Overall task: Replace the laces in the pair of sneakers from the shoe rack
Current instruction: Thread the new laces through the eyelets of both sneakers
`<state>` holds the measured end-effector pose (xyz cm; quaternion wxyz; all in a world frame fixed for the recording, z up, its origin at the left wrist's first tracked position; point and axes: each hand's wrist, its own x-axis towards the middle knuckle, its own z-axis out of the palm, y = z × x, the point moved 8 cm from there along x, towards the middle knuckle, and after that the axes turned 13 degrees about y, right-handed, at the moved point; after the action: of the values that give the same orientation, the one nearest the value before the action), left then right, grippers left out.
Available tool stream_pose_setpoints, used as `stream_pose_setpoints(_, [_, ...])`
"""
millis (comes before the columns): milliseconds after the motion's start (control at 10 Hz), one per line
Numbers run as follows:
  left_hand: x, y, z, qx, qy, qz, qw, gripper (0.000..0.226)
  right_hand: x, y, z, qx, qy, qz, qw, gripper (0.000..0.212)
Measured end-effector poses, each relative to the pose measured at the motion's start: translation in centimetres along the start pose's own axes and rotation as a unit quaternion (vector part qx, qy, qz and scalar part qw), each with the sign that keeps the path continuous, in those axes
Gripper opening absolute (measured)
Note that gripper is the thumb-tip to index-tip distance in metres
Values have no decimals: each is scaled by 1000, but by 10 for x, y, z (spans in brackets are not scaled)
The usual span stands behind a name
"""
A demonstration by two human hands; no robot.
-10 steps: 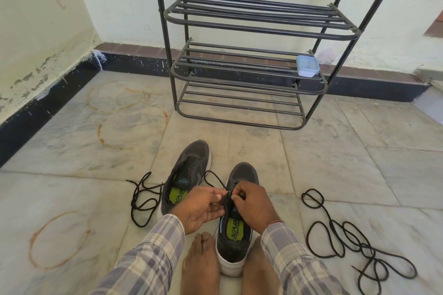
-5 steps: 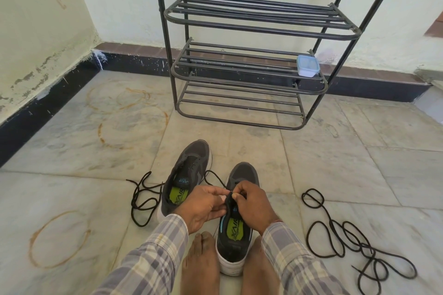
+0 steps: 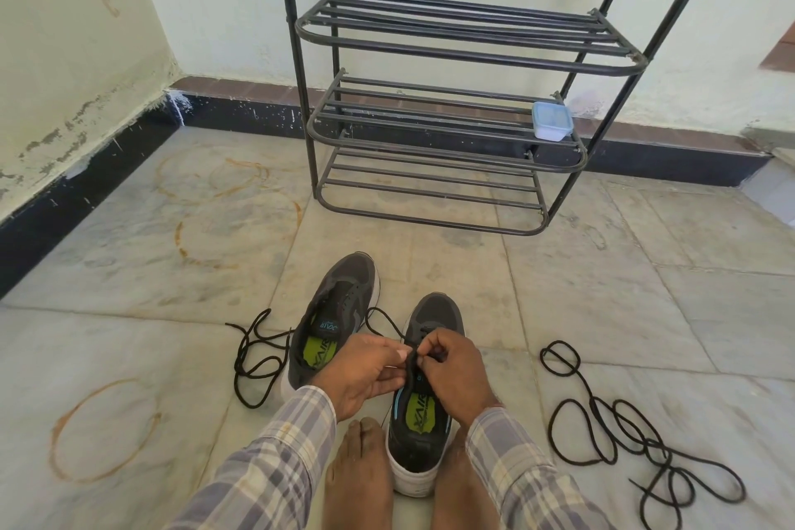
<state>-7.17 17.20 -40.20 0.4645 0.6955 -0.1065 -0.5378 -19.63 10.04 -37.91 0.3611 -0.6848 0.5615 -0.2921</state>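
Shoe rack stands at the wall ahead of you. Far sneaker sits unlaced on the floor. Near sneaker sits between your bare feet. Spare laces lie well to the right. Working lace trails in from the left. Left hand pinches the near sneaker's tongue, right hand pinches the working lace, fingers curled.

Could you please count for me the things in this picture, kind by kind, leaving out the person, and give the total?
Sneakers: 2 (left sneaker, right sneaker)
Heaps of loose black lace on the floor: 2 (left lace heap, right lace heap)
Shoe rack: 1
Lidded plastic box: 1
Total: 6
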Motion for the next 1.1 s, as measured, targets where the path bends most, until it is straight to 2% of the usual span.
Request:
stream_pose_setpoints(100, [2, 2, 0, 33, 13, 22, 999, 17, 0, -3, -2, -8, 3, -14, 1000, 18])
stream_pose_setpoints(200, [3, 8, 2, 82, 28, 77, 993, 16, -2, -9, 0, -43, -11, -45, 998, 22])
stream_pose_setpoints(400, [1, 21, 7, 169, 72, 176, 967, 19, -6, -14, 5, -95, -32, -74, 992, 23])
stream_pose_setpoints(500, [0, 33, -4, 65, 147, 160, 974, 24, -6, -14, 7, -118, -44, -74, 989, 28])
stream_pose_setpoints(600, [-5, 44, 0, -294, 96, 29, 950, 21, -4, -9, 6, -126, -42, -54, 990, 29])
stream_pose_setpoints(700, [-9, 73, -19, -66, 150, 137, 977, 18, -2, -5, 2, -120, -35, -33, 992, 29])
stream_pose_setpoints(800, [-15, 85, -7, 536, 117, 274, 790, 22, 2, -6, -2, -119, -20, -31, 992, 27])
stream_pose_setpoints(900, [-17, 67, 2, 656, 12, 204, 727, 35, 3, -10, -8, -129, 5, -44, 991, 27])
stream_pose_setpoints(1000, [-16, 81, 8, 503, 18, 246, 829, 24, 3, -11, -11, -131, 5, -57, 990, 28])
stream_pose_setpoints(1100, [-15, 82, 1, 272, 40, 244, 930, 26, 0, -12, -6, -152, -17, -85, 985, 35])
